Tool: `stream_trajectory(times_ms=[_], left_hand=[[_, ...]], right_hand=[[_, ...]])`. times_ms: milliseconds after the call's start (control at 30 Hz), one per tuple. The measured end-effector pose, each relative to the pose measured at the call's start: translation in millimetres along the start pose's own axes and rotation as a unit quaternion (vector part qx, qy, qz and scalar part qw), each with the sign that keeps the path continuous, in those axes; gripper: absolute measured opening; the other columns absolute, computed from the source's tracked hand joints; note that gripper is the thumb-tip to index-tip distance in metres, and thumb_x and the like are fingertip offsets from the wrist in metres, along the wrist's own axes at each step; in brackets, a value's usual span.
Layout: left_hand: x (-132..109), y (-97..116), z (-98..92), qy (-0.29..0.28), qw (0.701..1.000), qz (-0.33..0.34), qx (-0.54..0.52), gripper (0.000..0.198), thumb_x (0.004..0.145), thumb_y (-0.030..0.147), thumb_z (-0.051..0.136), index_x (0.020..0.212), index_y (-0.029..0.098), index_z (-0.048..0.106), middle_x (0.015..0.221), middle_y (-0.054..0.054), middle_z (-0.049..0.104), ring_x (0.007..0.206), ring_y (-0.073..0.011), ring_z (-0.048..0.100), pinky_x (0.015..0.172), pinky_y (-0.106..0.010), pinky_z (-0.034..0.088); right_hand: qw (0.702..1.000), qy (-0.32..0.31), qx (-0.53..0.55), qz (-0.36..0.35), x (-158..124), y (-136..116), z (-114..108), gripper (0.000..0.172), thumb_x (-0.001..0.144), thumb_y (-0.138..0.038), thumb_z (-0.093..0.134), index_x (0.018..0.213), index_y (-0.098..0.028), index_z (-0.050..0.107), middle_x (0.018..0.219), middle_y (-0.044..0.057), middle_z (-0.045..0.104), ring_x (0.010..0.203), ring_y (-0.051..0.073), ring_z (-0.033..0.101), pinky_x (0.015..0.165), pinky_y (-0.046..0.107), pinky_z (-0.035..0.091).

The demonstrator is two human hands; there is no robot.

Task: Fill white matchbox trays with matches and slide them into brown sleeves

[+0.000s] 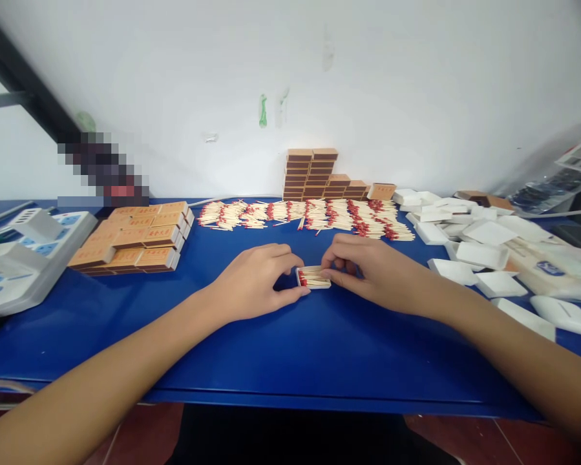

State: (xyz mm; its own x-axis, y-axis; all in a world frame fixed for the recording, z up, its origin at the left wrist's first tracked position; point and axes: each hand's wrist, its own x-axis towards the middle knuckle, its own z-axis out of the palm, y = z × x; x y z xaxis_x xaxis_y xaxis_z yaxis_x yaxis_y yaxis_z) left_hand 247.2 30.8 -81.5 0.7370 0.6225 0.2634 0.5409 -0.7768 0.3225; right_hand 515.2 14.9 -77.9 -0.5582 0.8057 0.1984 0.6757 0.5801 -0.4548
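While left hand (255, 281), finger and thumb parted, braces tray (320, 286), right hand (362, 266) pinches over matches (311, 278) (hold unclear); best pressed flat.

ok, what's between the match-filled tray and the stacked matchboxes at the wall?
Head view: first bare blue tabletop, then the row of loose matches, between the tray and the stacked matchboxes.

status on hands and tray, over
Left hand at left end of small white rectangular tray; right hand at right end. Red-tipped wooden matches inside. Match piles behind, not blocking.
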Motion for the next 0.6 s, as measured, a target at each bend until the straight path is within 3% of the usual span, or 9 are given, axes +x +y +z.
stream_trajectory(times_ms=[133, 267, 433, 600], left_hand=[[-0.9, -1.3, 0.3, 0.0, 1.0, 0.001, 0.002, 0.029, 0.101, 0.04, 0.078, 0.12, 0.018, 0.077, 0.099, -0.004, 0.072, 0.088, -0.0201, 0.07, 0.079, -0.033, 0.053], [-2.6, -3.0, -0.2, 0.007, 1.0, 0.002, 0.009, 0.028, 0.101, 0.04, 0.078, 0.119, 0.019, 0.077, 0.099, -0.004, 0.073, 0.088, -0.0199, 0.07, 0.078, -0.032, 0.053], [-5.1, -6.0, -2.9, 0.012, 1.0, 0.001, 0.011, 0.027, 0.1, 0.04, 0.078, 0.118, 0.02, 0.077, 0.098, -0.004, 0.072, 0.087, -0.0196, 0.069, 0.076, -0.032, 0.051], [-5.8, -5.7, -4.6, 0.009, 1.0, -0.002, 0.014, 0.027, 0.1, 0.039, 0.078, 0.119, 0.019, 0.078, 0.099, -0.004, 0.072, 0.087, -0.0197, 0.069, 0.076, -0.032, 0.051]], right_hand=[[0.998, 0.049, -0.034, -0.005, 1.1, 6.0, -15.1, 0.019, 0.105, -0.039, 0.061, 0.096, -0.025, 0.071, 0.088, 0.005, 0.07, 0.076, 0.02, 0.062, 0.07, 0.034, 0.046], [0.987, 0.073, -0.127, 0.07, -3.7, 40.5, -45.1, 0.023, 0.099, -0.043, 0.062, 0.086, -0.025, 0.071, 0.08, 0.008, 0.072, 0.072, 0.024, 0.062, 0.067, 0.038, 0.042], [0.985, -0.007, -0.131, 0.115, -14.6, 85.6, -69.5, 0.029, 0.094, -0.052, 0.066, 0.086, -0.027, 0.079, 0.079, 0.009, 0.074, 0.068, 0.026, 0.062, 0.065, 0.04, 0.043], [0.986, -0.029, -0.119, 0.11, -12.7, 90.7, -62.7, 0.033, 0.094, -0.055, 0.065, 0.094, -0.026, 0.081, 0.084, 0.008, 0.075, 0.07, 0.023, 0.062, 0.065, 0.036, 0.044]])
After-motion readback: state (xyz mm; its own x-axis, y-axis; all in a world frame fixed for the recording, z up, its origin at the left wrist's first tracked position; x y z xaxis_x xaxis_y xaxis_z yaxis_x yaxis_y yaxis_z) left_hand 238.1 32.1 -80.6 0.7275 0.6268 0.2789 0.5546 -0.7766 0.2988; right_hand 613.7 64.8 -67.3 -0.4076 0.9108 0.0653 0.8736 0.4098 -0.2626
